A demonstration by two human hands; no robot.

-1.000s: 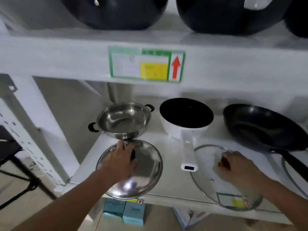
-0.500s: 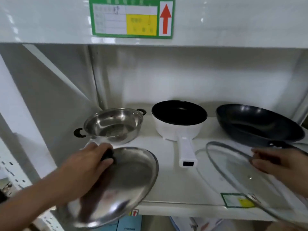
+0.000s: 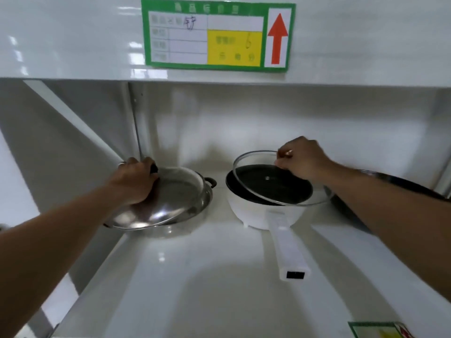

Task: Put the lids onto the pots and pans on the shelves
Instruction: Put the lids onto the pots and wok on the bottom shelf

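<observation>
Shelf [image 3: 219,276]: white, glossy, carrying the cookware along its back edge under a green label [image 3: 217,35].
Steel lid [image 3: 170,198]: tilting over the steel pot [image 3: 195,211], back left.
Glass lid [image 3: 280,181]: tilting over the white saucepan [image 3: 258,213].
Left hand [image 3: 135,181]: fingers gripping the steel lid's knob.
Right hand [image 3: 305,158]: fingers pinching the glass lid's knob.

We see two bare forearms with no sleeves and no watch. Our left hand [image 3: 133,182] wears a thin ring on one of its fingers [image 3: 122,164]. Our right hand [image 3: 303,158] is gloveless, with something small and glinting at one finger.
</observation>
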